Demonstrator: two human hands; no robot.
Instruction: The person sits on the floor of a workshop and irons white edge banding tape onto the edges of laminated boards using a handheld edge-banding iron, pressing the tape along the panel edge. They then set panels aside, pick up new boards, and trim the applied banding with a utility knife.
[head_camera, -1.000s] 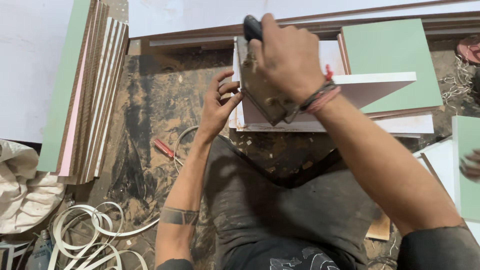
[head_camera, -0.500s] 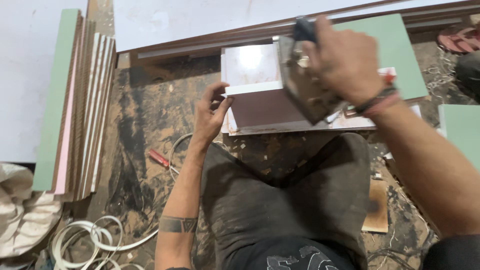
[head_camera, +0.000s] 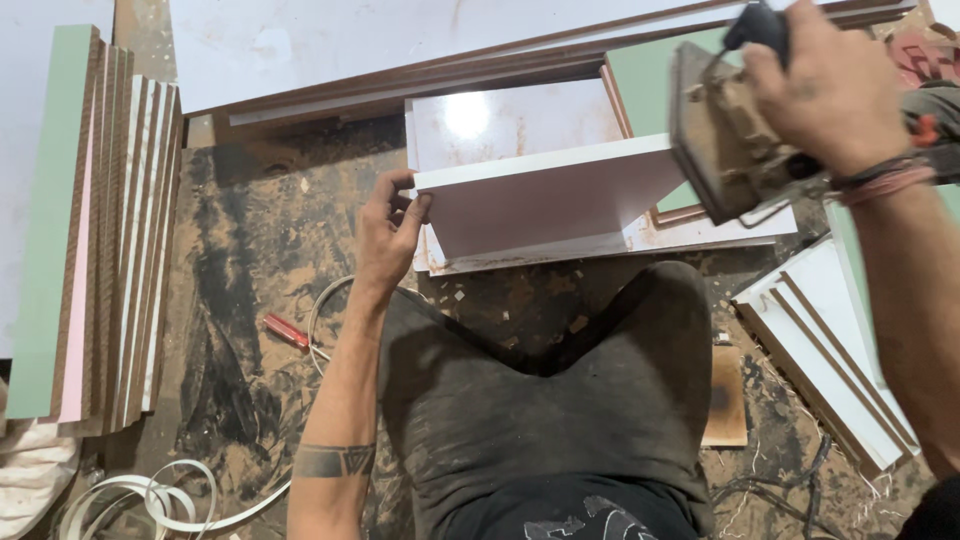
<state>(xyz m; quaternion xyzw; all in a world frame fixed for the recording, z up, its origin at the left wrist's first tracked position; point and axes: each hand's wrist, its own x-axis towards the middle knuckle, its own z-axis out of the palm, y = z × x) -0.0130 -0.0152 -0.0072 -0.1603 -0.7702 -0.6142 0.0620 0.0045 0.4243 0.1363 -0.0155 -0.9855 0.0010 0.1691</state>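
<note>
My left hand (head_camera: 388, 232) pinches the left end of a white laminated board (head_camera: 545, 195) that stands on its edge on top of another white panel (head_camera: 510, 120) on the dusty floor. My right hand (head_camera: 830, 85) grips the black handle of a dusty power tool (head_camera: 715, 150), held in the air at the board's right end, its flat base facing the board. Whether the tool touches the board cannot be told. My knees in dark trousers are below the board.
A stack of green, pink and white boards (head_camera: 90, 230) stands on edge at the left. Large white sheets (head_camera: 400, 40) lie at the back, a green panel (head_camera: 650, 75) behind the tool. White strips (head_camera: 830, 340) lie right. A red-handled tool (head_camera: 287, 332) and coiled edge banding (head_camera: 160, 495) lie left.
My right hand has carried the power tool to the right, off the board's middle to its right end. My left hand stays on the board's left end.
</note>
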